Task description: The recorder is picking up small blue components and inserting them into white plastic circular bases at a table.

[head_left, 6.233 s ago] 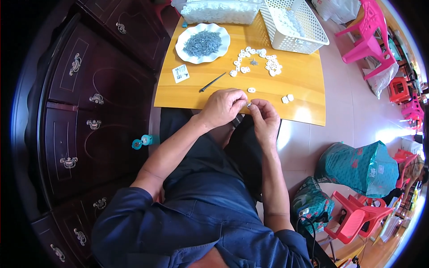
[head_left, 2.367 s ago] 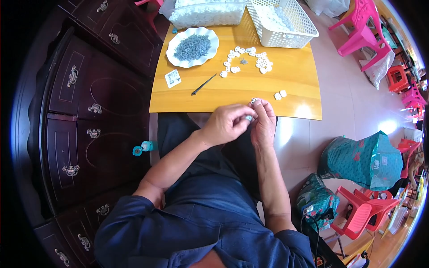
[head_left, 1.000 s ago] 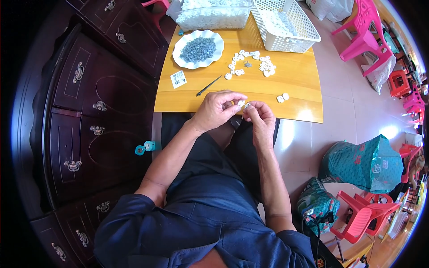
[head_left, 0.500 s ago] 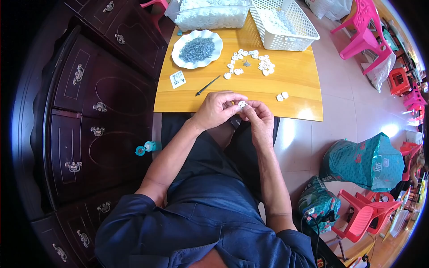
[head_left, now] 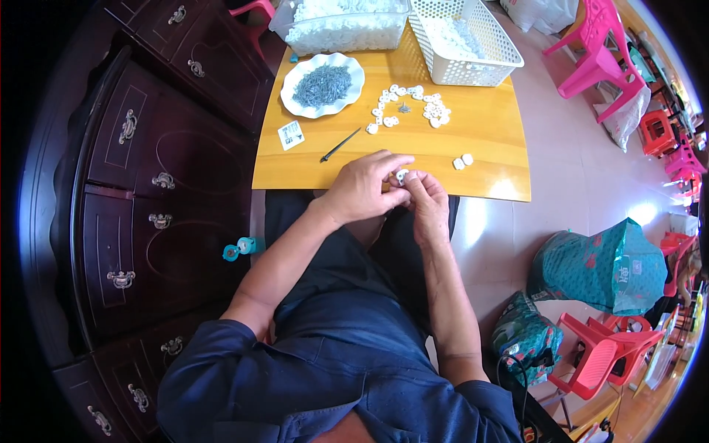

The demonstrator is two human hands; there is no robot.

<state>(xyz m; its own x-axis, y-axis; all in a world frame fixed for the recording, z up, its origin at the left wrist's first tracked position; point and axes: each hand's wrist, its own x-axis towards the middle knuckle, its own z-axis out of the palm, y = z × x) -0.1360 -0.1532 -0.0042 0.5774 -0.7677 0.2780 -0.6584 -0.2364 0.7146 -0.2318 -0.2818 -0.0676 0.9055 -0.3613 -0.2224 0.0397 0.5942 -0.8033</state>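
Observation:
My left hand (head_left: pixel 367 189) and my right hand (head_left: pixel 427 203) meet at the near edge of a small wooden table (head_left: pixel 487 159). Between their fingertips they pinch a small white plastic piece (head_left: pixel 402 176). Farther out lies a loose ring of several similar white pieces (head_left: pixel 410 108), and two more white pieces (head_left: pixel 463 161) sit just right of my hands. A white plate (head_left: pixel 298 101) left of them holds a heap of small grey metal pins (head_left: pixel 322 85). A thin dark tool (head_left: pixel 339 145) lies just beyond my left hand.
A white plastic basket (head_left: pixel 465 43) and a clear tub of white parts (head_left: pixel 343 26) stand at the table's far edge. A small card (head_left: pixel 291 135) lies near the plate. A dark wooden cabinet (head_left: pixel 140 177) runs along my left. Pink chairs (head_left: pixel 598 52) and green bags (head_left: pixel 605 266) stand on the right.
Over the earlier frames my hands stay together at the table's near edge, working a small white piece; their fingers shift slightly. Nothing on the table has moved.

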